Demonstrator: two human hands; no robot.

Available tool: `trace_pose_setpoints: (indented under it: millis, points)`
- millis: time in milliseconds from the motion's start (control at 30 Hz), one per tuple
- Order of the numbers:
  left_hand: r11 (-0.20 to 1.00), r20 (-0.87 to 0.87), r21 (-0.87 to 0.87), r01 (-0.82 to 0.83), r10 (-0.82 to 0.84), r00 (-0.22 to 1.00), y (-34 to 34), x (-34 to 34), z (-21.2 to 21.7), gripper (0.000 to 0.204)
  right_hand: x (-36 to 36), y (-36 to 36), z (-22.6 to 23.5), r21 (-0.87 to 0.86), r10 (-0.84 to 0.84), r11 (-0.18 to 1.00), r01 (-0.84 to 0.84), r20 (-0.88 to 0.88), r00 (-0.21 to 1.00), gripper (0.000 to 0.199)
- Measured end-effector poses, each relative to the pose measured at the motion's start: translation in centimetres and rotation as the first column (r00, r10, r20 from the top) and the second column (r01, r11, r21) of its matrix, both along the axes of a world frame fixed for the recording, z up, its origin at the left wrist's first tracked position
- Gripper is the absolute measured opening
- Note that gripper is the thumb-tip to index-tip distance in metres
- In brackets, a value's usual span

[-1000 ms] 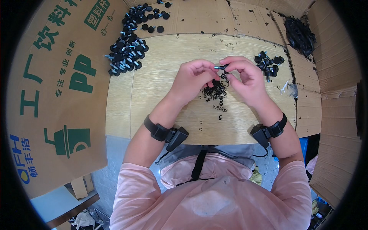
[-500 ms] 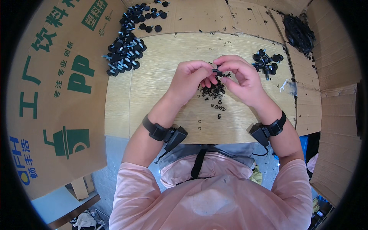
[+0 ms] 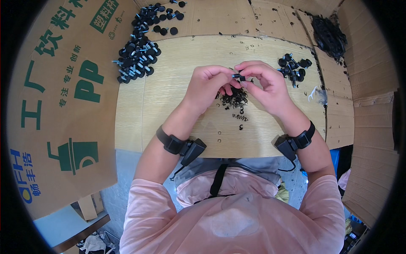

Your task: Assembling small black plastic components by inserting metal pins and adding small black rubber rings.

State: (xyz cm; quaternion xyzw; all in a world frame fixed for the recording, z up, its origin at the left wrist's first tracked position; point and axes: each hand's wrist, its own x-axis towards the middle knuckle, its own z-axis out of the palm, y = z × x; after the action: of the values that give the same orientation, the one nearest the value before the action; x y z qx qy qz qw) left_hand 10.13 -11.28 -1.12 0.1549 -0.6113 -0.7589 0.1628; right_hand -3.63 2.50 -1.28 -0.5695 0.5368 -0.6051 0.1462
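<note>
Near the upper middle of the frame the two hands meet over a pale wooden board (image 3: 177, 106). The left hand (image 3: 208, 84) is curled, its fingers folded in toward the thumb, and its fingertips touch a small black knob with a short metal stem (image 3: 239, 77) — the piece sits between both hands, just above the board. The right hand (image 3: 264, 84) is likewise half-closed, thumb and forefinger pinched on the same piece from the other side. Directly beneath them lies a loose scatter of small black rings and springs (image 3: 235, 100) on the wood. A large heap of black knobs with bluish stems (image 3: 137, 59) lies at the upper left of the board, well apart from the hands, and a smaller cluster of the same knobs (image 3: 293, 67) sits at the upper right — near the right hand. Each wrist carries a black strap with a small black unit.
</note>
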Motion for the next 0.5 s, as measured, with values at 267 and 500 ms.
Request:
trace_pose_setpoints:
  millis: [267, 500]
  points:
    - [0.999, 0.037, -0.033, -0.008, 0.01, 0.999, 0.17, -0.16, 0.09, 0.015, 0.04, 0.03, 0.07, 0.004, -0.032, 0.999, 0.032, -0.055, 0.998, 0.027]
    - [0.999, 0.022, -0.048, 0.009, -0.008, 1.0, 0.61, -0.25, 0.42, 0.014, 0.29, 0.14, 0.12, 0.006, -0.062, 0.998, 0.062, -0.053, 0.997, 0.029]
